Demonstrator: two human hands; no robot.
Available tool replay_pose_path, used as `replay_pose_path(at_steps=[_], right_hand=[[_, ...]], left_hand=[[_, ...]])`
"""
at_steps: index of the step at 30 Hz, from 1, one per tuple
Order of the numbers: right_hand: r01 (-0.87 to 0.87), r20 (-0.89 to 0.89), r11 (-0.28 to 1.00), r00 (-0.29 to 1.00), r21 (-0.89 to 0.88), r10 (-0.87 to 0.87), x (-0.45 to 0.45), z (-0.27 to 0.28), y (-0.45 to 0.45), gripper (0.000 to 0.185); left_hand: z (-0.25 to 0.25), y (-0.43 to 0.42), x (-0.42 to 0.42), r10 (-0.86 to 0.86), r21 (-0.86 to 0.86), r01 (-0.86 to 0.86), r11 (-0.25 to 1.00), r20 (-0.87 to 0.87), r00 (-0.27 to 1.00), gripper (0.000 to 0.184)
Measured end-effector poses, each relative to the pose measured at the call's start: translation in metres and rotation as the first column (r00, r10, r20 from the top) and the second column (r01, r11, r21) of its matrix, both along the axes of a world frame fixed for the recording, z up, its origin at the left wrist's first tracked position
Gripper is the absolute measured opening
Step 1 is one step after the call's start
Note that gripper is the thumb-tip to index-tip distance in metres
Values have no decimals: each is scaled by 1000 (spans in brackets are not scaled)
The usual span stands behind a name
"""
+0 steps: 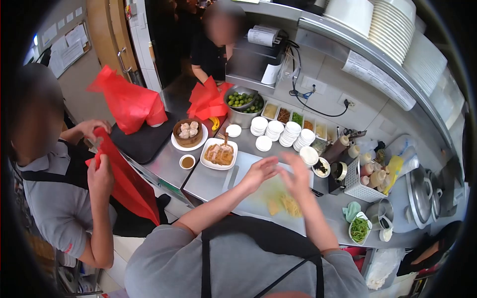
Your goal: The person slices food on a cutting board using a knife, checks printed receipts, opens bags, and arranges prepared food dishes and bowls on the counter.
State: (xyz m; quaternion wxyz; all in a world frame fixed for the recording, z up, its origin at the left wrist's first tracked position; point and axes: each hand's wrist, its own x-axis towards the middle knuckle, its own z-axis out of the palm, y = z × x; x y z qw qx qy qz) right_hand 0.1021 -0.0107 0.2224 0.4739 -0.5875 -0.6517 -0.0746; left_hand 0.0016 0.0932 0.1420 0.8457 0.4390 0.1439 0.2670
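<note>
My left hand and my right hand are raised close together above a white cutting board. Both have their fingers stretched out, and no object shows in either; the right one is slightly blurred. Below them on the board lies a pile of thin yellow shreds with a flat yellow piece beside it. A dark knife handle sticks out past my right forearm. Left of the board stands a white dish of sliced browned meat.
A bamboo steamer of dumplings and a sauce cup stand left. Stacked white saucers and a pot of green limes line the back. Green beans and a bottle basket are right. A co-worker holds a red bag.
</note>
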Motion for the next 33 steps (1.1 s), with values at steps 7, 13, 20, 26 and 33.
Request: replay_pose_path(at_steps=[7, 13, 20, 26, 33], right_hand=[[101, 306, 983, 941, 154, -145, 58, -89, 14, 50], [-195, -789, 980, 598, 27, 141, 32, 4, 12, 66], [-554, -764, 745, 274, 372, 585, 5, 80, 9, 72], [-228, -248, 974, 943, 2, 221, 28, 118, 115, 33], [379, -218, 911, 914, 163, -341, 86, 170, 276, 51]], left_hand=[[27, -28, 28, -363, -80, 403, 912, 303, 881, 50], [132, -52, 5, -4, 880, -473, 39, 473, 881, 64], [10, 29, -35, 702, 989, -150, 4, 104, 705, 43], [7, 37, -87, 755, 906, -334, 261, 24, 655, 21], [37, 22, -100, 688, 852, -388, 352, 46, 724, 12]])
